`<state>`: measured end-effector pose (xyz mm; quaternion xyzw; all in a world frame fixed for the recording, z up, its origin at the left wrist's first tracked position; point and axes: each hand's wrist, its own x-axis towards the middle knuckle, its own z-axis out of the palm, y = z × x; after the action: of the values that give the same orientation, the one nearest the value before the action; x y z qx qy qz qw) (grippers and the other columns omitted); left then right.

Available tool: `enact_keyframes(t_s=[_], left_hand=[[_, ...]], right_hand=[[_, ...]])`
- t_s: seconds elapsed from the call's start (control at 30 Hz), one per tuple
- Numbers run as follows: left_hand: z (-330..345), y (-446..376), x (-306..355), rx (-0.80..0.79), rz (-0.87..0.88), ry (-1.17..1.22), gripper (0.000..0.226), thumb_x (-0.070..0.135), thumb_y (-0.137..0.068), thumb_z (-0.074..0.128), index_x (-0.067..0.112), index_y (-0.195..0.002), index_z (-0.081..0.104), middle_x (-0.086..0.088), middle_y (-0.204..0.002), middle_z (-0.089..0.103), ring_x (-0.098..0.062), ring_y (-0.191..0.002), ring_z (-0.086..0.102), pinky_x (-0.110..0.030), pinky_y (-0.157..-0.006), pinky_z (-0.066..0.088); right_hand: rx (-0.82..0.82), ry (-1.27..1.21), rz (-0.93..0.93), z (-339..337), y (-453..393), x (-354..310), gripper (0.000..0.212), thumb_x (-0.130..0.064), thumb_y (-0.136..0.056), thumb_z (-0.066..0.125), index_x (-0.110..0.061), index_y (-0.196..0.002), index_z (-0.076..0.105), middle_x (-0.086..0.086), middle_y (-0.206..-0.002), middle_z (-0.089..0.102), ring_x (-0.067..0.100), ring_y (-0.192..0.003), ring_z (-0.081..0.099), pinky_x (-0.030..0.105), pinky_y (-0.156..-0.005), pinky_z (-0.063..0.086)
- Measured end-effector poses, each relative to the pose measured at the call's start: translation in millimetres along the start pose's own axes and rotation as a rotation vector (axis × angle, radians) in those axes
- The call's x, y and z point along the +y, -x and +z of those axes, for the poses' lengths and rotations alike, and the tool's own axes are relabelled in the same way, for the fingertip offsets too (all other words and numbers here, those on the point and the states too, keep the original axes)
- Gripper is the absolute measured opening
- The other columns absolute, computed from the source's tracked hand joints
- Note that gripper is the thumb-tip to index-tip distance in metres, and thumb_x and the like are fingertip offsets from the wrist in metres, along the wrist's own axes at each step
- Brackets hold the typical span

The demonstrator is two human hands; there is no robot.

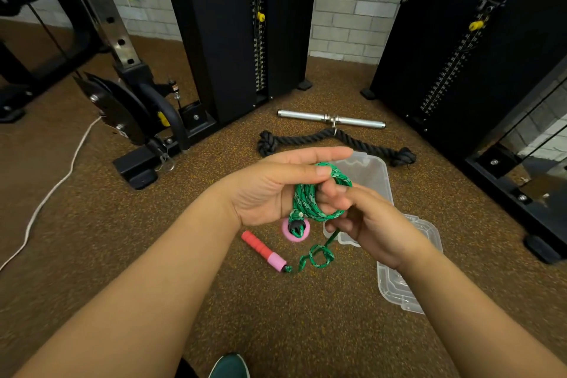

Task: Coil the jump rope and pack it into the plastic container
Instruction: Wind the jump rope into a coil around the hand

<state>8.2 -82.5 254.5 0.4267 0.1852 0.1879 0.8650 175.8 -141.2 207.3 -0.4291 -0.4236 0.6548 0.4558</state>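
A green braided jump rope (310,198) is wound in several loops around the fingers of my left hand (270,190), which is held palm up above the floor. One handle hangs below that hand, showing its pink end (297,232). My right hand (365,218) pinches the free strand just right of the coil. That strand drops in a small loop (320,256) to the other handle, red with a pink collar (265,250), lying on the floor. A clear plastic container (372,173) stands behind my hands, and its lid (399,282) lies under my right wrist.
A chrome bar (331,118) and a black triceps rope (334,138) lie on the speckled brown floor beyond the container. Black cable-machine towers stand at the back left and right. A white cord (58,184) runs along the floor at left. A dark green shoe (230,367) shows at the bottom.
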Motion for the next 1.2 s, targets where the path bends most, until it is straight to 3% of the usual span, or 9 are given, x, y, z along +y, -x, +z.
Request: enact_keyframes(t_s=[0.23,0.43,0.6,0.77,0.83,0.93,1.07,1.13,1.2], left_hand=[[9.9,-8.0,-5.0,0.074,0.094,0.125,0.033,0.01,-0.087,0.05,0.01,-0.118,0.06,0.003,-0.05,0.05,-0.012,-0.045,0.055,-0.024,-0.052,0.05],[16.4,-15.4,-5.5,0.165,0.239,0.291,0.034,0.014,-0.093,0.042,0.016,-0.124,0.057,0.006,-0.049,0.048,-0.014,-0.055,0.067,-0.033,-0.077,0.055],[-0.3,-12.2,6.0,0.375,0.359,0.349,0.041,0.013,-0.096,0.044,0.018,-0.136,0.048,0.004,-0.072,0.067,-0.002,-0.036,0.043,-0.018,-0.054,0.048],[-4.9,-11.7,7.4,0.575,0.384,0.36,0.026,0.016,-0.096,0.047,0.011,-0.121,0.043,-0.007,-0.104,0.075,-0.005,-0.036,0.041,-0.02,-0.059,0.043],[-6.3,-11.4,7.7,0.581,0.38,0.342,0.021,0.021,-0.096,0.047,0.01,-0.113,0.041,-0.012,-0.114,0.071,-0.007,-0.04,0.042,-0.021,-0.063,0.039],[-10.5,-10.6,7.6,0.588,0.366,0.21,0.05,0.039,-0.095,0.043,0.024,-0.14,0.026,-0.019,-0.123,0.065,-0.013,-0.047,0.049,-0.025,-0.065,0.048],[-8.7,-8.7,-0.1,0.551,0.291,-0.149,0.071,0.068,-0.089,0.026,0.044,-0.148,-0.008,-0.014,-0.141,0.051,-0.024,-0.059,0.059,-0.03,-0.072,0.054],[-5.9,-10.0,-3.3,0.558,0.146,-0.333,0.097,0.087,-0.072,0.023,0.036,-0.151,0.0,-0.015,-0.145,0.046,-0.03,-0.075,0.065,-0.031,-0.073,0.057],[-16.1,-11.7,-14.8,0.513,0.063,-0.404,0.123,0.101,-0.047,0.03,0.024,-0.142,0.036,-0.009,-0.151,0.04,-0.029,-0.118,0.058,-0.047,-0.102,0.045]], right_hand=[[-0.046,-0.199,-0.063,9.3,-2.6,8.9,0.016,-0.035,-0.079,0.064,-0.022,-0.085,0.071,-0.006,-0.066,0.051,0.004,-0.052,0.038,0.017,-0.052,0.042],[0.161,-0.113,-0.076,5.6,-4.9,9.0,0.025,-0.035,-0.089,0.048,-0.024,-0.083,0.07,-0.006,-0.058,0.046,0.008,-0.053,0.04,0.022,-0.056,0.036],[0.286,0.212,-0.051,-8.0,-3.6,18.3,0.031,-0.026,-0.098,0.043,-0.022,-0.087,0.072,-0.006,-0.057,0.049,0.01,-0.052,0.045,0.025,-0.06,0.038],[0.273,0.51,-0.017,-11.7,-4.5,27.4,0.03,-0.033,-0.095,0.047,-0.028,-0.075,0.069,-0.007,-0.057,0.053,0.01,-0.058,0.052,0.03,-0.064,0.046],[0.218,0.577,-0.025,-9.0,-3.2,29.1,0.028,-0.036,-0.094,0.049,-0.029,-0.074,0.068,-0.007,-0.057,0.055,0.011,-0.059,0.053,0.037,-0.065,0.047],[0.133,0.681,-0.089,-1.2,3.0,24.4,0.023,-0.046,-0.088,0.053,-0.03,-0.077,0.065,-0.009,-0.061,0.055,0.01,-0.061,0.053,0.042,-0.063,0.049],[0.015,0.707,-0.17,9.3,10.8,10.4,0.012,-0.03,-0.087,0.063,-0.022,-0.079,0.064,-0.016,-0.063,0.055,0.001,-0.06,0.05,0.018,-0.057,0.043],[-0.002,0.703,-0.188,12.2,14.2,0.3,0.003,-0.02,-0.086,0.065,-0.019,-0.085,0.068,-0.02,-0.073,0.064,0.0,-0.069,0.057,0.015,-0.064,0.046],[-0.004,0.732,-0.205,11.7,16.9,-9.9,0.008,-0.016,-0.086,0.064,-0.019,-0.09,0.069,-0.021,-0.081,0.067,0.002,-0.078,0.062,0.018,-0.07,0.05]])
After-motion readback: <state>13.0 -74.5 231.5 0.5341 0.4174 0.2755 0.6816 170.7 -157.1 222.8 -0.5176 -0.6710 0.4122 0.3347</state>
